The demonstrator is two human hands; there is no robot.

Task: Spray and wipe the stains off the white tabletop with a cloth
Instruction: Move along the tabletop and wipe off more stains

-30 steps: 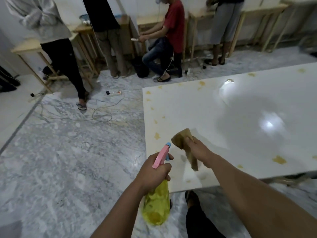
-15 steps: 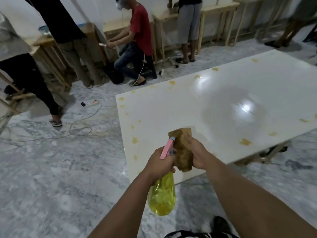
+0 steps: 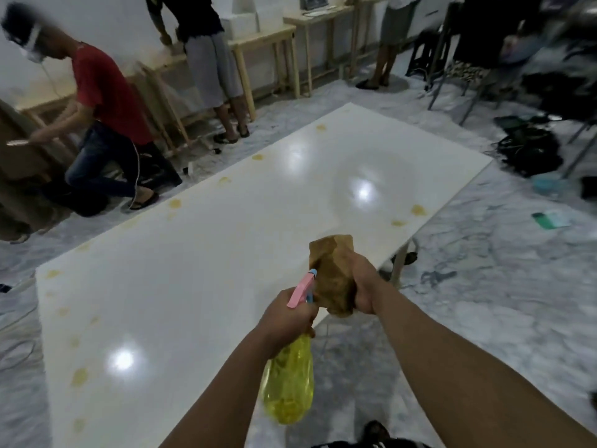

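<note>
The white tabletop stretches ahead of me, glossy, with yellow stains along its edges, such as one near the right edge and one at the lower left. My left hand grips a yellow spray bottle by its pink head, nozzle pointing forward over the table's near edge. My right hand holds a crumpled brown cloth just beside the bottle's nozzle, above the table's near corner.
Several people stand or crouch at wooden benches beyond the table; one in a red shirt kneels at the left. Dark bags and chair legs sit on the marble floor at the right. A green sheet lies on the floor.
My view has swung right along the table, so its full length now shows. Both hands stay together, the cloth held close against the spray nozzle.
</note>
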